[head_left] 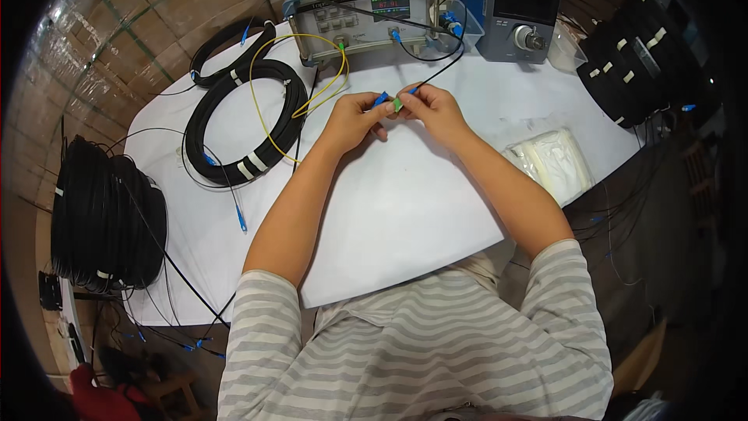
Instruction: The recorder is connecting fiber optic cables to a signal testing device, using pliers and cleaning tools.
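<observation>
Two connectors are pinched together over the white counter (405, 210): a blue connector (380, 98) in the left hand (354, 119), a green connector (398, 104) in the right hand (436, 113). If misaligned, the ferrule tips could be scratched; the yellow cable (261, 101) could be kinked.

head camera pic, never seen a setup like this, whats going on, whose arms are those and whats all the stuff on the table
The picture comes from a camera worn on a person's head, looking down, so the arms rising from the bottom edge are that person's own. The wide lens bends straight edges near the rim.

The left hand and right hand meet over a white table. Between their fingertips they pinch small cable plugs: a blue plug on the left and a green plug beside it.

On the table lie a coil of black cable, a thin yellow cable, a grey box with buttons and a lit screen, a second grey box with a knob, and a clear bag of white cloths.
</observation>
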A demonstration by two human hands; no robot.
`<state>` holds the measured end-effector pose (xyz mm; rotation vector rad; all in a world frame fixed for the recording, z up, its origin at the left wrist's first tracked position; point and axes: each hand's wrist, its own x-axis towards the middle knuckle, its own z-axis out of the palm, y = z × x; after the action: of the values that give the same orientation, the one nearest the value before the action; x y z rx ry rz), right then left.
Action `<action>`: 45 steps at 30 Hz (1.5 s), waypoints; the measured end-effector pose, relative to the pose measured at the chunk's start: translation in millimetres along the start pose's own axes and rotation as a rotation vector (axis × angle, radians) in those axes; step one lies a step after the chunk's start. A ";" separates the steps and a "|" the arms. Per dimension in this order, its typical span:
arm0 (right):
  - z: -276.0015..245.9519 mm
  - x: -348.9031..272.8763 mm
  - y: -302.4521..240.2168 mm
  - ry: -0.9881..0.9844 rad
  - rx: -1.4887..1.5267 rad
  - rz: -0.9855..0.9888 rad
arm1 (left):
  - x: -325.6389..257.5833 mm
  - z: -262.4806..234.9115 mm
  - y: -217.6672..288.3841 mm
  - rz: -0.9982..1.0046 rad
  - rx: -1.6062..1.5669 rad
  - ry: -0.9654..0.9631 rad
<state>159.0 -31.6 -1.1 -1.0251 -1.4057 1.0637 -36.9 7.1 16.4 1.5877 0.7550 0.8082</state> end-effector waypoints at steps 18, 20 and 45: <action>-4.6 4.4 4.2 0.140 0.242 0.014 | -2.9 -4.3 -4.9 0.015 0.339 -0.051; -5.6 4.0 3.0 0.134 0.234 0.019 | -3.7 -4.2 -6.8 0.051 0.332 -0.068; -8.4 2.6 0.2 0.013 0.122 0.026 | -6.0 -2.9 -4.3 -0.061 0.037 -0.167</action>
<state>167.1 -28.5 -0.2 -0.9627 -1.3036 1.1452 -42.8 4.4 11.9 1.6351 0.6973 0.6125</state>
